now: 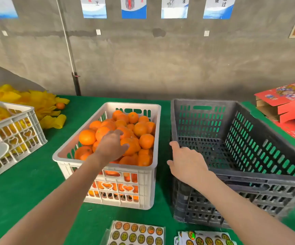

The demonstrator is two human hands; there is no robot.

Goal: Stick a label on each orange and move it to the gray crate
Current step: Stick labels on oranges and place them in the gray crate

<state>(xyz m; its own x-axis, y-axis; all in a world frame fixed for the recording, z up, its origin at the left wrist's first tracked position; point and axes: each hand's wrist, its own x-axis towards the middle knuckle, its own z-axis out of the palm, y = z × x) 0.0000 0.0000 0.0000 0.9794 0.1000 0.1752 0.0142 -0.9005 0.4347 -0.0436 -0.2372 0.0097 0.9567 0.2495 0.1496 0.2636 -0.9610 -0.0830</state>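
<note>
You're picking: your left hand (112, 147) is over an orange (133, 147) in the white crate (134, 168), its fingers' grip unclear, your right hand (187, 161) rests loose-fingered on the gray crate (267, 175); next, grasp, then label.

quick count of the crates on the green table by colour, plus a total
white crates: 2
gray crate: 1
total: 3
</note>
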